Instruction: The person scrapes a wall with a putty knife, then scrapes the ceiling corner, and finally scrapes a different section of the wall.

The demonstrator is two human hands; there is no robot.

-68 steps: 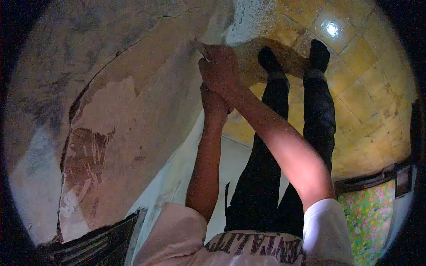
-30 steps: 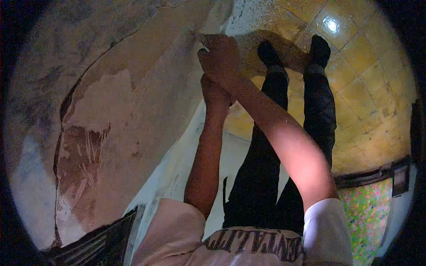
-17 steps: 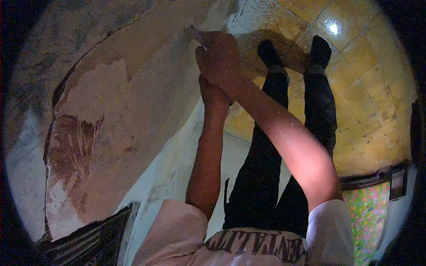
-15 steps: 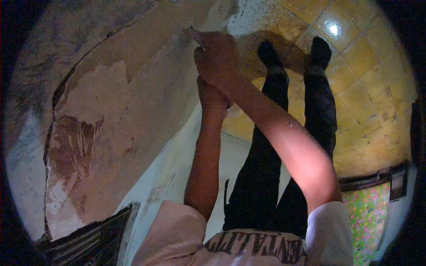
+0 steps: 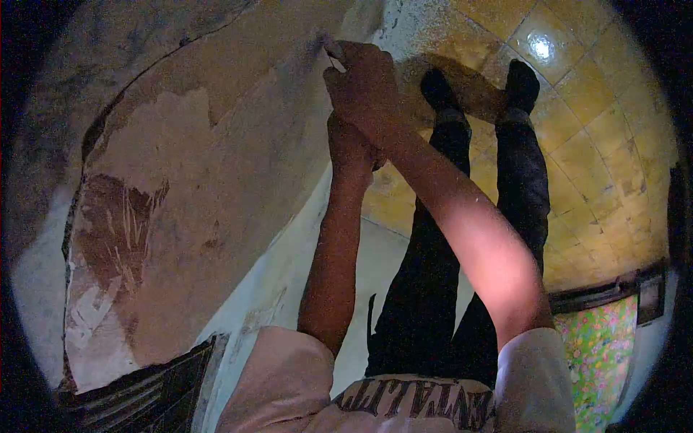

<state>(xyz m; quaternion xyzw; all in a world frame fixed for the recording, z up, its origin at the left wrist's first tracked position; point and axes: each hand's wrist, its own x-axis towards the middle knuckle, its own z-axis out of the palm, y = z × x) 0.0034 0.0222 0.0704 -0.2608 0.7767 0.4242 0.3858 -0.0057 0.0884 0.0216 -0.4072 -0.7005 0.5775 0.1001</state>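
Observation:
My right hand (image 5: 363,83) is closed around a small, thin tool (image 5: 333,52), pale along one edge, whose front end points at the brown wall (image 5: 253,144). I cannot tell its exact kind in this dim light. Just below, my left hand (image 5: 352,144) is wrapped closed against the underside of the right hand and wrist; most of its fingers are hidden. Both arms reach forward, the right forearm crossing toward the left. The wall beside the hands has bare, patchy areas with a dark scraped spot (image 5: 119,224).
Yellow floor tiles (image 5: 577,166) lie under my dark-socked feet (image 5: 521,86), with a bright reflection. A dark slatted frame (image 5: 151,386) is at lower left. A green flowered curtain (image 5: 599,353) hangs at lower right. A long crack (image 5: 97,133) runs along the wall.
Both hands have shifted slightly to the right together, and the tool's tip has moved right and a little up along the wall. The feet have stayed in place.

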